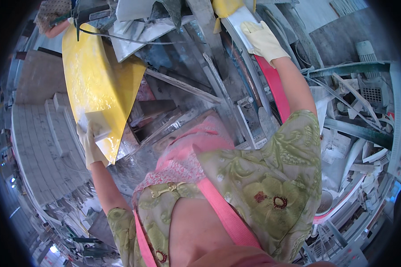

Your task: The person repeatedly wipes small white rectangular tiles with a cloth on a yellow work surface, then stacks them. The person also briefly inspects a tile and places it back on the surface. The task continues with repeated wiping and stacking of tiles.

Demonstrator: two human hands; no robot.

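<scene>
My left hand (89, 144), in a cream glove, is closed on the edge of a pale square tile (99, 123). The tile lies against the lower part of a wet, shiny yellow plastic sheet (89, 66), which drapes down on the left. At the upper right my right hand (265, 41), also gloved in cream, rests with its fingers stretched out on a pale, narrow panel (241, 27). Beyond that panel hangs another piece of yellow sheeting (227, 6). A red strip (274, 84) runs below my right wrist.
Grey stacked slabs (44, 138) stand at the left. Metal bars and a dusty frame (229, 104) fill the middle. A dark hose (133, 42) crosses the top. Another person's arm (58, 29) shows at the upper left. Green beams (361, 133) and scrap lie at the right.
</scene>
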